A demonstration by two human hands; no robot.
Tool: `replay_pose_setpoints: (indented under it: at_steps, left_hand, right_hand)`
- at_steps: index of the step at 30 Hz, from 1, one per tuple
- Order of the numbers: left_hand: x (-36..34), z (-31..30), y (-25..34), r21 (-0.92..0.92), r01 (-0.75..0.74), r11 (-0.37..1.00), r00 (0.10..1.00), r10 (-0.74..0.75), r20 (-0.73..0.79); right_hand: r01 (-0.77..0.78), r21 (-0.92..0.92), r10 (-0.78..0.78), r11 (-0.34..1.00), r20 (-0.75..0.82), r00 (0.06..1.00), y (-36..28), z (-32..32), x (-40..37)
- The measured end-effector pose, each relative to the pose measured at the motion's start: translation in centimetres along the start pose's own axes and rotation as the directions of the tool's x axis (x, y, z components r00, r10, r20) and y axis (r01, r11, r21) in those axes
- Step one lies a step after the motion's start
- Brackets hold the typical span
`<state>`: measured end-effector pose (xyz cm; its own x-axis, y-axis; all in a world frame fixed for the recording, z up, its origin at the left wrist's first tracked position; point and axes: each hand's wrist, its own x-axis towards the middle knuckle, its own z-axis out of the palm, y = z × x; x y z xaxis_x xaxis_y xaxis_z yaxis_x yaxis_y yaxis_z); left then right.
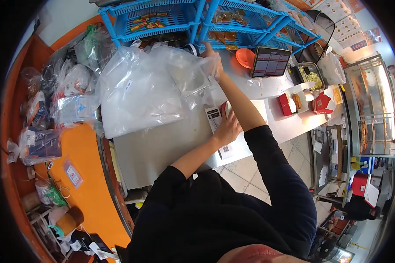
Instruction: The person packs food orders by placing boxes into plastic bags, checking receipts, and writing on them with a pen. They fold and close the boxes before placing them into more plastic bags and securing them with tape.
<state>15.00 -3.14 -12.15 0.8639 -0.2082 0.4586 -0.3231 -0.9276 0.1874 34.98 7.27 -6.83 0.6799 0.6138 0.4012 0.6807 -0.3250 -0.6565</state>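
My left hand (229, 129) is at the counter's middle, its fingers curled against a red-and-white box (225, 106) that is mostly hidden by my hand and right forearm. A printed receipt (213, 118) lies beside these fingers; a white slip with a square code (226, 151) shows below the hand. My right arm crosses over the left and reaches to the back, where my right hand (211, 55) is at the edge of a stack of clear plastic bags (140, 92). Thin plastic overlaps that hand, partly hiding its fingers. Close by is a round white-and-dark object (191, 49).
Blue plastic racks (162, 26) holding packets stand behind the counter. An orange-red bowl (244, 58) and a tablet (271, 62) are to the right of my right hand. Further right are open red food boxes (289, 104) and a glass display case (372, 105). Bagged supplies (81, 79) fill the left.
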Motion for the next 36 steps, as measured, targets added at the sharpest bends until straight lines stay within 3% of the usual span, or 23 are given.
replay_pose_setpoints:
  at_steps: [2,4,10,13,17,19,20,22,26,28,31,33,36]
  left_hand:
    - [0.1,-0.2,-0.1,0.007,-0.008,1.000,1.000,0.008,-0.016]
    - [-0.1,-0.5,-0.1,-0.187,-0.018,0.982,1.000,0.022,0.018]
    - [0.0,0.1,0.1,-0.211,-0.019,0.977,0.998,0.006,-0.062]
    - [-0.1,0.9,0.0,-0.062,0.008,0.998,1.000,-0.009,-0.013]
    - [-0.2,1.0,0.0,-0.040,0.003,0.999,1.000,-0.003,0.003]
    - [-0.2,1.0,0.0,-0.191,-0.021,0.981,0.998,0.008,-0.068]
    - [-0.1,0.9,0.0,-0.189,-0.023,0.982,0.998,0.010,-0.070]
    - [0.0,0.6,0.0,0.072,-0.005,0.997,1.000,0.003,0.026]
    - [-0.1,0.8,0.0,0.018,0.007,1.000,1.000,-0.007,-0.006]
    - [-0.2,0.7,-0.1,-0.144,-0.041,0.989,0.993,0.025,-0.111]
    - [-0.2,0.8,-0.1,-0.149,-0.028,0.988,0.993,0.010,-0.120]
    - [-0.1,0.7,0.0,-0.072,0.006,0.997,0.997,-0.011,-0.071]
    - [-0.1,0.9,0.1,0.019,0.036,0.999,0.999,-0.035,-0.039]
  right_hand:
    - [-0.088,-0.031,0.089,0.996,0.046,0.995,-0.5,-0.2,0.2]
    - [-0.102,-0.020,0.103,0.995,0.049,0.993,-0.5,0.0,0.5]
    - [-0.162,0.003,0.162,0.987,0.005,0.987,0.4,0.4,0.3]
    - [-0.163,-0.042,0.162,0.986,-0.024,0.986,0.3,0.5,0.1]
    - [-0.137,-0.102,0.123,0.985,-0.130,0.984,0.5,1.4,-0.3]
    - [-0.127,-0.129,0.111,0.983,-0.125,0.986,-0.1,1.0,-0.4]
    - [-0.198,-0.110,0.193,0.974,-0.056,0.980,-0.5,0.7,-0.4]
    - [-0.269,-0.095,0.271,0.958,0.013,0.962,-1.6,0.2,-0.3]
    - [-0.265,-0.124,0.260,0.956,-0.056,0.964,3.1,2.8,0.7]
    - [-0.280,-0.109,0.275,0.954,-0.056,0.960,3.8,3.2,1.1]
    - [-0.352,-0.097,0.347,0.931,-0.062,0.936,3.7,3.3,1.2]
    - [-0.382,0.038,0.384,0.923,-0.078,0.920,4.7,3.7,1.3]
    - [-0.409,-0.068,0.404,0.910,-0.081,0.911,3.2,3.0,1.2]
